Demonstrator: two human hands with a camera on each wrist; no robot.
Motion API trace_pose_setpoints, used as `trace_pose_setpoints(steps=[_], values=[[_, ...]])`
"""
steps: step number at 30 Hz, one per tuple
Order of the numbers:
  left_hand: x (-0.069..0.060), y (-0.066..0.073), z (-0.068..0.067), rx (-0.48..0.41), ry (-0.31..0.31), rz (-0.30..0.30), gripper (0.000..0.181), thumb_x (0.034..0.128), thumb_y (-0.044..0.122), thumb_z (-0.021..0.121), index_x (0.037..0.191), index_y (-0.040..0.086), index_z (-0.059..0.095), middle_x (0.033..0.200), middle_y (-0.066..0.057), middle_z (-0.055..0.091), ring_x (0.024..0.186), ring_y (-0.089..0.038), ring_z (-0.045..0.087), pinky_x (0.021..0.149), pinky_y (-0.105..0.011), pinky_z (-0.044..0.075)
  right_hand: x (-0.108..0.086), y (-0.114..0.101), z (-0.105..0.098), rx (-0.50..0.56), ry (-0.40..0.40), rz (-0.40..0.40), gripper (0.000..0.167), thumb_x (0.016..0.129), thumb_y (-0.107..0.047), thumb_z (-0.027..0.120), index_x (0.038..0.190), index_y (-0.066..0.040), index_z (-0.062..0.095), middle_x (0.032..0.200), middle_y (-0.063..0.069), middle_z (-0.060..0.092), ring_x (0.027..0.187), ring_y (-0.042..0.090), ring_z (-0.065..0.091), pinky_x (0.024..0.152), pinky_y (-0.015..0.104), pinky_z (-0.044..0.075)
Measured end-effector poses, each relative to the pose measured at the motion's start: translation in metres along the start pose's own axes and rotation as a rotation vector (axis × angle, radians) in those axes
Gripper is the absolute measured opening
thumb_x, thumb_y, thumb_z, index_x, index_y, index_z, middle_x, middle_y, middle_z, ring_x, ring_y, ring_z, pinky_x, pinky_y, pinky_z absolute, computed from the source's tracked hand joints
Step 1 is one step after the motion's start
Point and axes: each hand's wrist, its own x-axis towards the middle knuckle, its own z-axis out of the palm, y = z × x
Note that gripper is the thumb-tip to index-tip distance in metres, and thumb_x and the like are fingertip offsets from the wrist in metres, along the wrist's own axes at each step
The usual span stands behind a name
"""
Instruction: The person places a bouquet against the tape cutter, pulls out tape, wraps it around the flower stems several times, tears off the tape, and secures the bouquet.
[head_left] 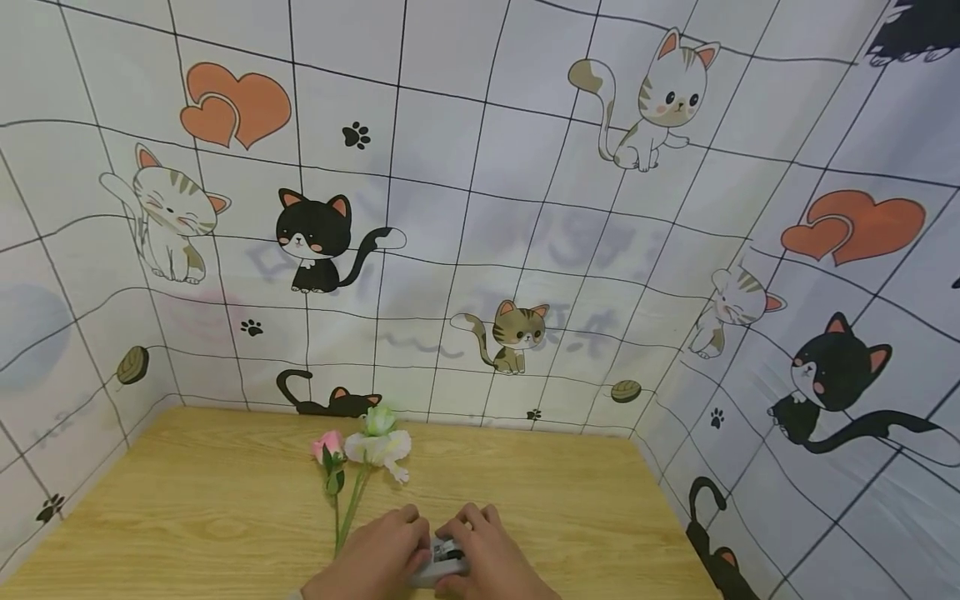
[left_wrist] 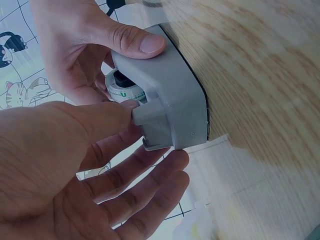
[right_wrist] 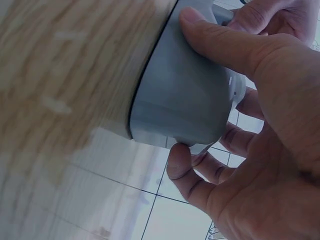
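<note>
A grey tape dispenser (head_left: 442, 570) stands on the wooden table between both hands, near the bottom of the head view. My left hand (head_left: 375, 552) is at its front end, where thumb and forefinger pinch beside the cutter; whether they also hold the tape's end is hidden. The other left fingers spread loosely below, in the left wrist view. My right hand (right_wrist: 270, 120) grips the rear body, thumb on the near side and fingers around the back. A roll of tape (left_wrist: 124, 94) with green print sits inside the dispenser.
Beyond the left hand lie a pink rose (head_left: 327, 448) and a white flower (head_left: 379, 448), stems toward me. The wooden table top (head_left: 555, 492) meets cat-patterned grid cloth walls (head_left: 450, 208) at the back and sides.
</note>
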Motion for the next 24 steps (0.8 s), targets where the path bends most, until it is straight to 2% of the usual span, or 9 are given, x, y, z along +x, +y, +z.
trace_pose_setpoints(steps=[8, 13, 19, 24], values=[[0.001, 0.003, -0.001, 0.014, -0.008, -0.056, 0.017, 0.1077, 0.022, 0.087, 0.095, 0.020, 0.076, 0.096, 0.011, 0.062, 0.079, 0.001, 0.049, 0.066, -0.023, 0.047, 0.004, -0.001, 0.000, 0.073, -0.027, 0.086, 0.051, 0.096, -0.044, 0.099, 0.140, -0.033, 0.077, 0.126, -0.016, 0.059, 0.108, 0.007, 0.042, 0.083, 0.022, 0.049], [0.003, 0.007, -0.001, 0.042, -0.013, -0.083, 0.019, 0.1071, 0.021, 0.087, 0.093, 0.021, 0.075, 0.097, 0.010, 0.061, 0.079, -0.001, 0.048, 0.065, -0.024, 0.047, 0.006, -0.001, 0.001, 0.089, -0.024, 0.100, 0.052, 0.094, -0.044, 0.100, 0.140, -0.034, 0.077, 0.127, -0.015, 0.059, 0.109, 0.008, 0.042, 0.084, 0.023, 0.049], [0.004, 0.011, 0.001, 0.080, -0.032, -0.090, 0.020, 0.1081, 0.024, 0.087, 0.094, 0.020, 0.073, 0.100, 0.008, 0.060, 0.081, -0.002, 0.047, 0.064, -0.024, 0.048, 0.005, 0.003, 0.003, 0.106, -0.011, 0.086, 0.053, 0.093, -0.044, 0.101, 0.140, -0.033, 0.078, 0.128, -0.013, 0.061, 0.107, 0.009, 0.041, 0.083, 0.023, 0.047], [0.002, 0.013, 0.002, 0.113, -0.009, -0.064, 0.020, 0.1087, 0.023, 0.086, 0.095, 0.019, 0.073, 0.102, 0.007, 0.061, 0.082, -0.002, 0.049, 0.063, -0.023, 0.049, 0.004, 0.003, 0.004, 0.099, -0.002, 0.078, 0.054, 0.093, -0.044, 0.102, 0.139, -0.032, 0.078, 0.129, -0.012, 0.063, 0.107, 0.009, 0.042, 0.083, 0.023, 0.048]])
